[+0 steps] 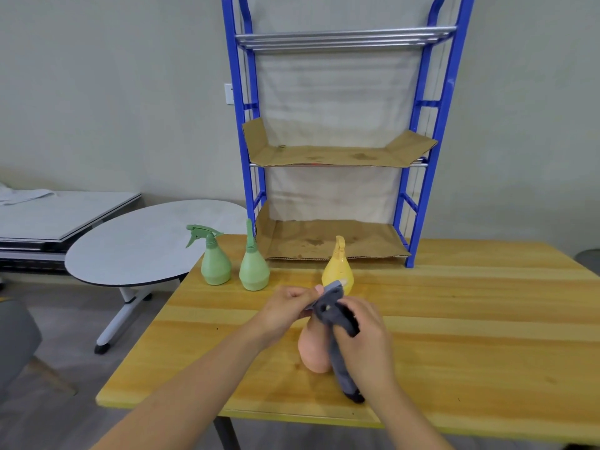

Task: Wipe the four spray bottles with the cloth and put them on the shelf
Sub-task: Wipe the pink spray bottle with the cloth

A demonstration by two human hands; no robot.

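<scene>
A pink spray bottle (313, 350) stands on the wooden table (454, 319) in front of me. My left hand (285, 311) grips its top. My right hand (362, 332) holds a dark grey cloth (337, 323) wrapped over the bottle's head and hanging down its right side. Behind them stands a yellow spray bottle (338, 269). Two green spray bottles (215, 259) (254, 264) stand to the left. The blue shelf (435, 131) stands at the back of the table, with cardboard on its lower two levels and nothing on them.
A round white table (139, 245) sits left of the wooden table, with a low grey platform (58, 216) behind it. A grey chair (16, 339) is at the lower left. The wall rises right behind the shelf.
</scene>
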